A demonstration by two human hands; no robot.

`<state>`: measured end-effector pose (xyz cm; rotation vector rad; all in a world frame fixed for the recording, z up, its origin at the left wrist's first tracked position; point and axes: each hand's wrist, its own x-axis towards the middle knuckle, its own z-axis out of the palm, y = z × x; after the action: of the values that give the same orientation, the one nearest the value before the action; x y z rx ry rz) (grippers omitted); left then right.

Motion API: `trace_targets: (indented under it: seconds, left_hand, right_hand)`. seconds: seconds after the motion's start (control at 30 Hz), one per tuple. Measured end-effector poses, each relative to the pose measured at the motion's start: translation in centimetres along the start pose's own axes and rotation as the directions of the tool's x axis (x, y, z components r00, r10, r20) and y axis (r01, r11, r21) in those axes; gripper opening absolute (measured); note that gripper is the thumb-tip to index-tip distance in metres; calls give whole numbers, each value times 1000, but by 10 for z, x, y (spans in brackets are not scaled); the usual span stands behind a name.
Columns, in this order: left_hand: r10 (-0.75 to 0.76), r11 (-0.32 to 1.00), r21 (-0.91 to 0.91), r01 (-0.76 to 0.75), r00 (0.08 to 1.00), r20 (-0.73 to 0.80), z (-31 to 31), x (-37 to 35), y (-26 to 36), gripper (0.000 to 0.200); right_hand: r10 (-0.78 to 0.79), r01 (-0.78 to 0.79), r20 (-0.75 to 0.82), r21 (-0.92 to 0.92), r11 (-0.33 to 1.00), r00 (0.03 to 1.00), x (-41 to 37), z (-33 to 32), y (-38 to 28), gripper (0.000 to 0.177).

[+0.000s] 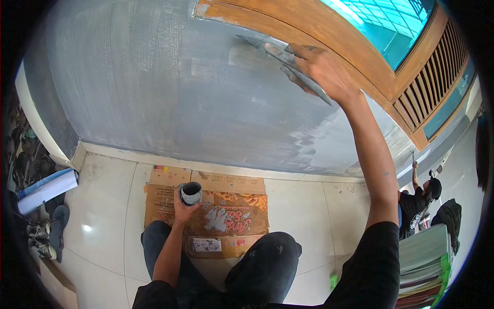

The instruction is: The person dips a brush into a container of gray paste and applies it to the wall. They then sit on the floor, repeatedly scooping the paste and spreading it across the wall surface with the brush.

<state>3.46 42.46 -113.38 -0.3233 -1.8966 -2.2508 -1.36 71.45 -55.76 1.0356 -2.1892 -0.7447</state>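
Observation:
My right hand (329,69) is closed around the handle of a grey-smeared plastering trowel (315,86). The trowel's long blade lies along the wall just below the wooden window frame (257,19). Streaky grey coating (216,110) covers the wall (144,98), with darker and lighter patches. Lower down, my left hand (182,210) grips a small round cup (191,192) with grey smears on its outside and a dark inside. It is held above a flattened cardboard sheet (257,208) spotted with grey material.
Wooden louvres (437,69) adjoin the window at right. Another person (419,198) in black works at the wall there, near stacked items with a green edge (422,257). Shoes (43,239) and a blue-white package (47,190) lie left on the tiled floor (103,206).

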Motion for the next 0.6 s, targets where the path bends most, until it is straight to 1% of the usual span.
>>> trace_targets:
  seconds: [0.1, 0.17, 0.23, 0.3, 0.37, 0.47, 0.6]
  left_hand:
    - [-3, 1000, 22, 3, 1000, -12, 1, 0, 5, 78]
    - [-13, 1000, 4, 13, 1000, -16, 1, 0, 9, 78]
    - [-23, 1000, -16, 22, 1000, -22, 0, 1, 4, 78]
    - [-4, 988, 157, 8, 1000, -26, -2, 2, 0, 78]
    - [-14, 993, 120, 17, 999, -29, -1, 2, 2, 78]
    - [-17, 997, 72, 19, 1000, -25, 1, 2, 9, 77]
    - [6, 999, 53, -5, 1000, -23, 1, 2, 11, 75]
  right_hand:
    - [-7, 9, 39, -39, 999, 999, 2, -2, 0, 23]
    - [33, -24, 84, -101, 995, 996, -7, 0, 7, 22]
    - [53, -42, 95, -117, 992, 994, -17, -5, 14, 21]
    - [73, -58, 107, -133, 989, 992, -19, -8, 12, 20]
    - [24, -17, 46, -140, 990, 999, -18, -14, 9, 20]
    - [42, -41, 9, -94, 995, 999, -4, -12, 3, 19]
    - [44, -38, 39, -128, 991, 998, -1, -5, 5, 18]
